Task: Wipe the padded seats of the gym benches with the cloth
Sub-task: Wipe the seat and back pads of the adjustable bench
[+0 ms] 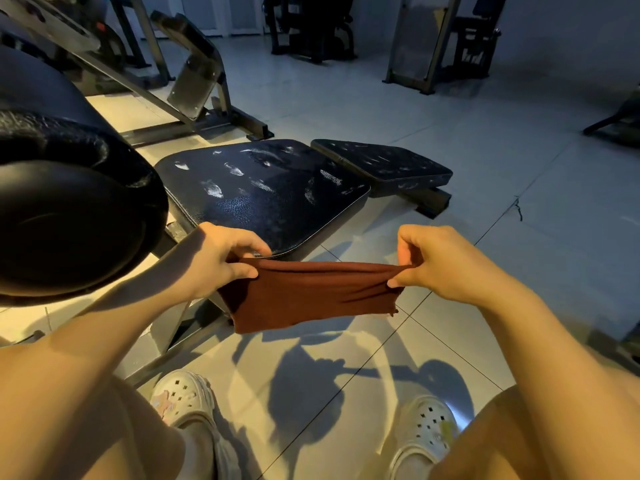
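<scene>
Spanning the gap between both hands at 6 o'clock of centre: cloth (311,292), rust-brown, held in the air above the floor (485,168), apart from every pad.

Left hand (221,259): thumb and fingers pinch the cloth's upper left corner; the fabric bunches at the pinch.

Right hand (440,259): thumb and curled fingers pinch the upper right corner. The top edge runs taut from one pinch to the other; the rest of the cloth hangs below the grips, its lower edge slanting down toward 7 o'clock.

Seat (266,192): dark padded cushion, textured, with pale scuffs, at 12 o'clock of the cloth, just beyond the left hand. Its near edge lies behind the cloth's top edge.

Second pad (381,164): smaller, dark, with the same pale scuffs, at 1 o'clock, just beside the seat's far corner, on a low metal base.

Round pad (69,216): large, black, glossy, at 9 o'clock, close to the camera, above the left forearm.

Frame (204,84): angled metal bars and a plate at 11 o'clock, behind the seat.

Machines (311,26): dark, dim, at 12 to 2 o'clock along the far floor.

Shoes (187,396): pale perforated clogs at 6 o'clock on grey tiles, with hand shadows between them.
</scene>
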A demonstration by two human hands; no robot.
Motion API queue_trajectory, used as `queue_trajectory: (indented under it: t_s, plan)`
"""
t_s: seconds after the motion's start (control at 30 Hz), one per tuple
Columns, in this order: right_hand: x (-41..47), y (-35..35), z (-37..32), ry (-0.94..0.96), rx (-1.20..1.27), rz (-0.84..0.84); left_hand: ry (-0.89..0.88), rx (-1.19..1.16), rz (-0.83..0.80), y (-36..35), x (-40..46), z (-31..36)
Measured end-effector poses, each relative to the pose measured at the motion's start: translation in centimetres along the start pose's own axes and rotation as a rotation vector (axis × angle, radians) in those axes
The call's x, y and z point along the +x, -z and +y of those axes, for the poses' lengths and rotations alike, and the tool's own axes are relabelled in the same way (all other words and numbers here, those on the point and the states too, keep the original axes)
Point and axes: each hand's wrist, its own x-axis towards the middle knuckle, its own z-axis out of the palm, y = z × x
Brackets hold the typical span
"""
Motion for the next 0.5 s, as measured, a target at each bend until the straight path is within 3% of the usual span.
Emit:
queue_trajectory:
  t_s: [0.13, 0.27, 0.33, 0.5]
  plan:
    - [-1.5, 0.0, -0.2, -0.007, 0.023, 0.026, -0.06, -0.022, 0.02, 0.0, -0.7, 0.2]
    - [-2.5, 0.8, -1.5, 0.034, -0.214, 0.007, -0.014, 0.158, 0.006, -0.8, -0.6, -0.3]
    - [-2.5, 1.3, -2.1, 0.036, -0.251, 0.058, -0.005, 0.096, 0.069, -1.0, -0.4, 0.3]
    - [-1.8, 0.2, -0.8, -0.05, 0.056, 0.213, 0.11, 0.038, 0.039, 0.4, -0.5, 0.9]
